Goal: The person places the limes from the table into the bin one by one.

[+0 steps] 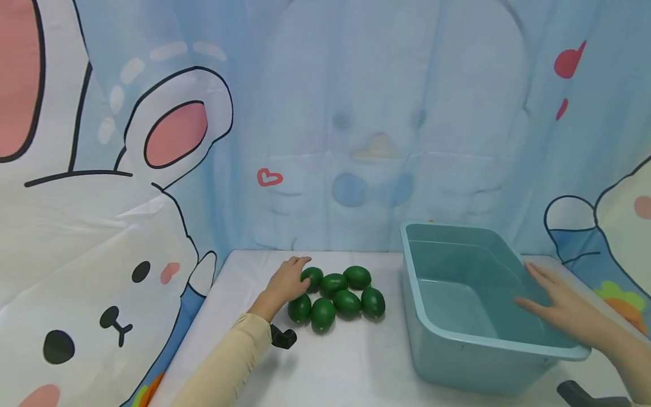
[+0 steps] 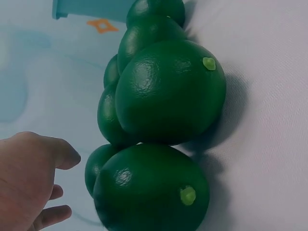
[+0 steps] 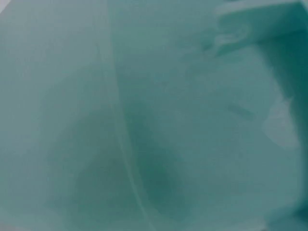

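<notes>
Hovering beside green fruits [image 1: 346, 304] is the loosely spread left hand [image 1: 286, 284]

Left hand [image 2: 30, 180] near green fruits [image 2: 168, 96], white surface [image 2: 274, 120], teal bin [image 2: 94, 8] edge

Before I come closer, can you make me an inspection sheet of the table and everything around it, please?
Surface: white tabletop.
Job's things: seven green fruits clustered left of a blue-green tub.
Clutter: a black object near the left wrist; a dark object near the right forearm.
Hands: left hand at the fruits' left side; right hand at the tub's right side, contact unclear.
Cables: nothing seen.
Surroundings: blue curtain with cartoon prints.
</notes>
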### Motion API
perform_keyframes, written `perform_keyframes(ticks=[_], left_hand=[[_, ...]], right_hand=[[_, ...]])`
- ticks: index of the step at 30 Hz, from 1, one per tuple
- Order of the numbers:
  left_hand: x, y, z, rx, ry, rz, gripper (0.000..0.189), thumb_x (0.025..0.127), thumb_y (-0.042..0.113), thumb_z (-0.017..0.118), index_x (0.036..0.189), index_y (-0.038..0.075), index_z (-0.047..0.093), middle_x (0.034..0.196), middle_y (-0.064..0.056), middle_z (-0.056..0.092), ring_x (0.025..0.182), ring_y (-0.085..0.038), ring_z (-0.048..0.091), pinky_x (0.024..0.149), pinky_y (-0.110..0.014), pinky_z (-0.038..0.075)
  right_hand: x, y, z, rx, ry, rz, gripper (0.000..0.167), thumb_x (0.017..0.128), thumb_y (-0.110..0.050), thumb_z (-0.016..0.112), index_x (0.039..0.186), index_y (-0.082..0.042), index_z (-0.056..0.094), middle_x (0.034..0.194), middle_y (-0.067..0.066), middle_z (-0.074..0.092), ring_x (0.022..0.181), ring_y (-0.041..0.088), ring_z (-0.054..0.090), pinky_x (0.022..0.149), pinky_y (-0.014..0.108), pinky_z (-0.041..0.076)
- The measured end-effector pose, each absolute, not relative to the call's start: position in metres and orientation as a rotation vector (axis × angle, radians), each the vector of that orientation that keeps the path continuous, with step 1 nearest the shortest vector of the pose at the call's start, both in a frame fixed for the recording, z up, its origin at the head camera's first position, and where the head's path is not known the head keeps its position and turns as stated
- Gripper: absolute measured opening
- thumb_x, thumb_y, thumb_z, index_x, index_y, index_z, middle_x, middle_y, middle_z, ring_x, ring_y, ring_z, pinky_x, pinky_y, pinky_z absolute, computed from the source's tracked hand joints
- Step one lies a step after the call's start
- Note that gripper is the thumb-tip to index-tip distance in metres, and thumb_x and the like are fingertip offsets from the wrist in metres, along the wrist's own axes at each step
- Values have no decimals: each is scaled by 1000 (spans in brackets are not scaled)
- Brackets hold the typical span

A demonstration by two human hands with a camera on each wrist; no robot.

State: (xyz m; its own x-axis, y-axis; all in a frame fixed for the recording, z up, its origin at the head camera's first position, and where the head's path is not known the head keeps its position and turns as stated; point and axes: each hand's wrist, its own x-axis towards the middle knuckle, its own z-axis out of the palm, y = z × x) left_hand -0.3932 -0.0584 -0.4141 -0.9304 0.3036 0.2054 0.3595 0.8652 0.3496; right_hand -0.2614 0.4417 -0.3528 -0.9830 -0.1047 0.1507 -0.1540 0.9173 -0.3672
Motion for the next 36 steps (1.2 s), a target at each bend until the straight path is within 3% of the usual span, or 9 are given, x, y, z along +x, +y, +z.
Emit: perform_keyframes(ticks=[8, 14, 19, 36], left_hand=[[-396, -53, -431, -536, -2902, -652, 55, 93, 25, 58, 144, 16, 41, 141, -16, 43, 126, -34, 46, 99, -51, 43], [-398, -51, -442, -547, -2897, -672, 56, 92, 26, 59, 143, 13, 42, 138, -18, 45, 123, -34, 49, 96, -51, 45], [-402, -47, -446, -539, -2875, -703, 55, 91, 26, 59, 142, 12, 42, 136, -19, 46, 121, -35, 50, 96, -51, 45], [-403, -37, -453, -305, -2824, -919, 56, 87, 18, 58, 139, 3, 45, 130, -20, 48, 117, -35, 52, 97, -49, 44]], right_hand=[[-257, 440, -353, 226, -2940, 723, 90, 93, -24, 58, 145, 13, -6, 146, 43, -5, 132, 63, -3, 96, 78, 7], [-257, 443, -357, 69, -2995, 675, 91, 94, -26, 54, 142, 16, -11, 140, 48, 1, 124, 68, 10, 89, 80, 20], [-261, 445, -355, 20, -3003, 564, 90, 91, -22, 57, 140, 20, -5, 133, 51, 13, 116, 68, 21, 88, 77, 25], [-255, 444, -349, 25, -3034, 605, 89, 88, -15, 58, 143, 17, -4, 136, 50, 16, 115, 69, 27, 84, 76, 31]])
